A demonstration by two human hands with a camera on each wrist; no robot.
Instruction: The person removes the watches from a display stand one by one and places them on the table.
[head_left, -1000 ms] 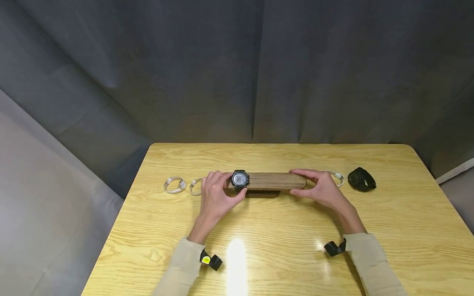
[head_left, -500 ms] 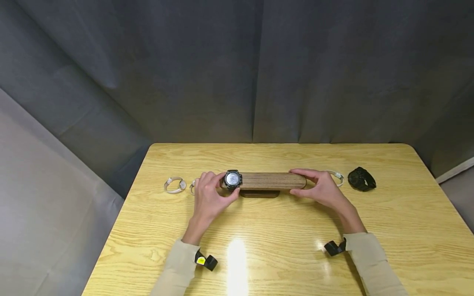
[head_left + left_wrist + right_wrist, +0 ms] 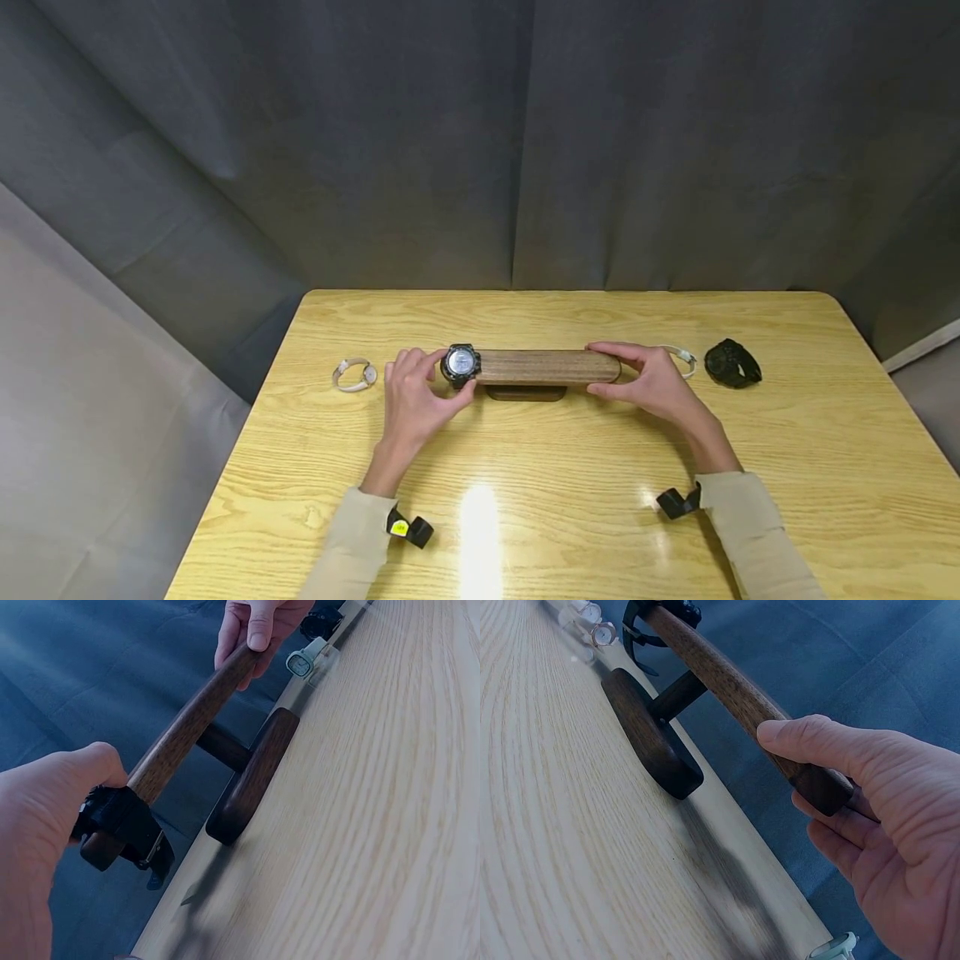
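A wooden watch stand has a long horizontal bar (image 3: 551,367) on a short post above a dark wooden base (image 3: 527,394). Round the bar's left end sits a black watch (image 3: 461,362) with a round pale dial. My left hand (image 3: 412,398) pinches this watch between thumb and fingers. The left wrist view shows its black strap (image 3: 142,832) hanging loose below the bar, whose tip pokes out past the watch. My right hand (image 3: 660,385) grips the bar's other end, thumb on the near side and fingers behind.
A white-strapped watch (image 3: 355,376) lies at the table's left; the right wrist view has a second pale watch (image 3: 589,612) near it. To the right are a pale green watch (image 3: 300,663), partly behind my right hand in the head view, and another black watch (image 3: 732,364).
My left hand and the black watch have slid left along the bar to its end. A pale watch beside that hand has become hidden in the head view. My right hand stays put.
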